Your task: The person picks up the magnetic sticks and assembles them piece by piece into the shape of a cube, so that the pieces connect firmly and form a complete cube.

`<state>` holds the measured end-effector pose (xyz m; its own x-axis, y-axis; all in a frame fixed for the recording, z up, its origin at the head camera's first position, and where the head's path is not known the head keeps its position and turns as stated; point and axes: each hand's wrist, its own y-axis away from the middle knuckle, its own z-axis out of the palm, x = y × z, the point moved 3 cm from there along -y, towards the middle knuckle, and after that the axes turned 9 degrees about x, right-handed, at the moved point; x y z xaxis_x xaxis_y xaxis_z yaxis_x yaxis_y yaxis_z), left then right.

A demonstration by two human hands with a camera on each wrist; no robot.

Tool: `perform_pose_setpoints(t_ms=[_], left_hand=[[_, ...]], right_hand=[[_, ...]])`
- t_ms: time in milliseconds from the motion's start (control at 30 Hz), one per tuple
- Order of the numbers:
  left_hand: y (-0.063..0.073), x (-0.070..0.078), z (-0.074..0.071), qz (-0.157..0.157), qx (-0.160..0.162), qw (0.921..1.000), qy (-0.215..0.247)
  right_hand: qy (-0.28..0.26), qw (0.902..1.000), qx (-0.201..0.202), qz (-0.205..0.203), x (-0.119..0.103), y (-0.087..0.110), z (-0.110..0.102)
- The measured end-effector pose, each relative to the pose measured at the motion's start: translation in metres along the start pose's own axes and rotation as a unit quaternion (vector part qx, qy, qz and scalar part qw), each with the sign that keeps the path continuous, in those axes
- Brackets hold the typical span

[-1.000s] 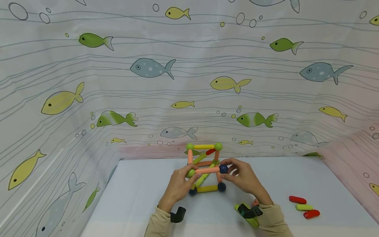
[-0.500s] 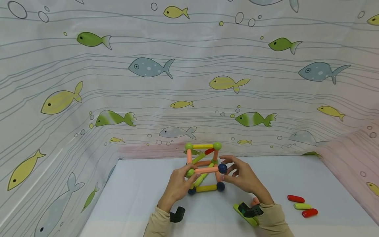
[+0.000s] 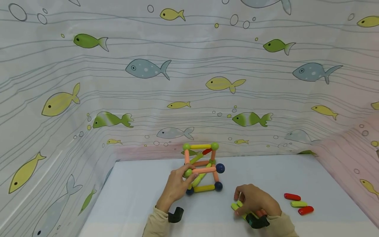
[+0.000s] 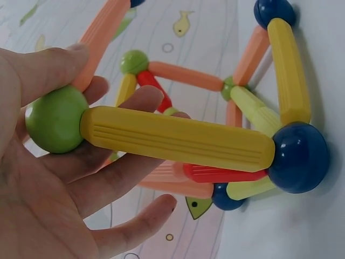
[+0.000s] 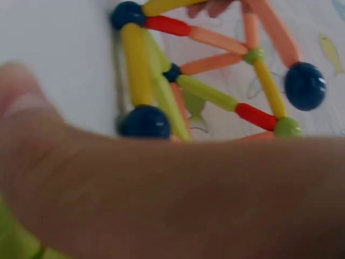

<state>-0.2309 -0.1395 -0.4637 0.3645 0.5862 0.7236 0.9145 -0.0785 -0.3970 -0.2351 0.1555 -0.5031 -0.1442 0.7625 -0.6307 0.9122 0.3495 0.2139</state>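
Fish-print walls (image 3: 189,93) enclose a pale table (image 3: 133,187). At far centre stands a boxy frame (image 3: 204,188) of coloured sticks (image 3: 204,170) and blue and green balls (image 3: 220,168), the left hand (image 3: 175,185) gripping it at near left. Nearer, rightward, the right hand (image 3: 256,199) bends over lime sticks (image 3: 235,206), grip unclear.

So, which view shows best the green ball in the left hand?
Left wrist view: the green ball is large, mostly uncovered. The head view shows it small, partly hidden; the right wrist view, not at all.
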Motion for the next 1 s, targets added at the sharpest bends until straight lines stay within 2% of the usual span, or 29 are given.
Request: perform_pose_setpoints(t_ms=[100,200,333,433,500,633,700,767,867,1000], left_hand=[[0.001,-0.001,0.000,-0.001,0.000,1.0000,0.003],[0.002,-0.002,0.001,-0.002,-0.002,1.0000,0.004],[0.002,-0.003,0.001,-0.005,-0.003,1.0000,0.008],[0.002,-0.003,0.001,-0.007,-0.004,0.9999,0.011],[0.003,-0.002,0.002,-0.008,-0.005,0.9999,0.012],[0.002,-0.002,0.002,-0.009,-0.007,0.9998,0.016],[0.002,-0.002,0.002,-0.008,-0.008,0.9998,0.016],[0.002,-0.002,0.002,-0.008,-0.009,0.9998,0.016],[0.000,-0.002,0.002,-0.007,-0.008,0.9998,0.014],[-0.002,-0.003,0.000,-0.008,-0.007,0.9999,0.012]], right_hand=[[0.027,0.9992,0.005,0.027,-0.002,0.003,0.009],[0.028,0.9993,0.006,0.023,-0.002,0.003,0.014],[-0.003,0.9995,-0.007,-0.031,-0.002,-0.003,0.015],[-0.038,0.9958,0.001,-0.083,-0.002,-0.009,0.013],[-0.060,0.9913,0.030,-0.113,-0.004,-0.013,0.012],[-0.084,0.9769,0.126,-0.151,-0.008,-0.021,0.009],[-0.090,0.9710,0.167,-0.145,-0.010,-0.024,0.010],[-0.101,0.9677,0.196,-0.122,-0.011,-0.027,0.011],[-0.118,0.9630,0.222,-0.097,-0.014,-0.030,0.012],[-0.133,0.9564,0.240,-0.099,-0.017,-0.034,0.013]])
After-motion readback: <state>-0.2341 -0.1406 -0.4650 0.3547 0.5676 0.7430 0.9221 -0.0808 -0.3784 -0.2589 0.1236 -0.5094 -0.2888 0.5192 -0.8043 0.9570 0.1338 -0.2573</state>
